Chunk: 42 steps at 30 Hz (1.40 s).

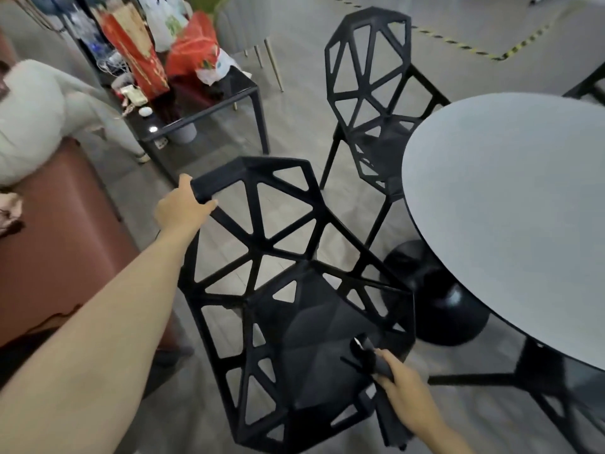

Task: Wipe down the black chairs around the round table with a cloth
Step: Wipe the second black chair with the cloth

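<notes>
The left arm reaches far out, and the left hand (pixel 181 208) grips the top corner of the near black chair (pixel 294 309), with the thumb on top of the bar and the fingers curled under it. The right hand (pixel 404 389) is low, at the front edge of the same chair's seat. Its fingers are curled around a dark cloth (pixel 381 371). Part of the cloth pokes out above the right hand and part hangs down below it.

To the right of both hands is the big round desk (pixel 510 224) with a grey top. Its black round foot (pixel 438 299) sits on the floor, just past the chair. A second black chair (pixel 366 93) stands beyond the left hand, tucked close to the round desk. Bits of more black chairs (pixel 556 398) peek out under the round desk, to the right of the right hand.

To the left of the left hand is a brown sofa (pixel 62 244) with a person in pale clothes (pixel 36 116) on it. Beyond that hand is a dark glass desk (pixel 212 99) with red bags (pixel 193 47) on it.

The cloth is blurry, so its shape is hard to see. The round desk is cut off at the right edge.
</notes>
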Motion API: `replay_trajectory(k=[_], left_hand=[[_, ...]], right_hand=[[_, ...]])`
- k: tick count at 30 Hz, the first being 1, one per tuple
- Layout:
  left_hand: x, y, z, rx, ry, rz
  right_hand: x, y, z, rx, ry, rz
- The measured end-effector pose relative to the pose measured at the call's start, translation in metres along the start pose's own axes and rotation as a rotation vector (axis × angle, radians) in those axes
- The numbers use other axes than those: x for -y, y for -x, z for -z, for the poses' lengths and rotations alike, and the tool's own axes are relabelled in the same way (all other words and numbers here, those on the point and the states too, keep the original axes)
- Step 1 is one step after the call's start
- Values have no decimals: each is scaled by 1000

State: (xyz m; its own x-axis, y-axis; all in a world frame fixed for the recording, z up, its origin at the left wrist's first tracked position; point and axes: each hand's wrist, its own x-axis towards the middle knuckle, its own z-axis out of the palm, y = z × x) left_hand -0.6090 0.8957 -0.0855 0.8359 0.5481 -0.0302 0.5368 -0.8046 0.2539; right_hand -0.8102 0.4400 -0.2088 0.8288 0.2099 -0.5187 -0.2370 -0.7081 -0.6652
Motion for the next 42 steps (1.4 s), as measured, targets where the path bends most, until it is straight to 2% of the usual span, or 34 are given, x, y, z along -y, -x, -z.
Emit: replay_trajectory(k=[4, 10, 12, 16, 22, 26, 33, 36, 42], left_hand=[[-8, -13, 3, -16, 33, 14], [-21, -45, 7, 77, -6, -239], [-21, -58, 12, 202, 80, -294], [-16, -74, 24, 596, 313, -274], [-4, -69, 31, 913, 658, 77], [34, -65, 30, 772, 696, 229], [147, -50, 55, 485, 766, 468], [185, -33, 62, 420, 770, 569], [195, 7, 61, 305, 876, 716]], right_hand=[[12, 3, -14, 38, -9, -51], [15, 5, -34, 26, -29, -139], [13, 8, -36, 11, -32, -154], [22, 13, -44, 25, -47, -150], [42, 17, -54, -2, -59, -116], [67, 19, -42, 3, 6, -89], [92, 13, -10, 16, 62, -37], [101, 13, -1, 0, 81, -1], [118, 23, 12, -28, 95, 27]])
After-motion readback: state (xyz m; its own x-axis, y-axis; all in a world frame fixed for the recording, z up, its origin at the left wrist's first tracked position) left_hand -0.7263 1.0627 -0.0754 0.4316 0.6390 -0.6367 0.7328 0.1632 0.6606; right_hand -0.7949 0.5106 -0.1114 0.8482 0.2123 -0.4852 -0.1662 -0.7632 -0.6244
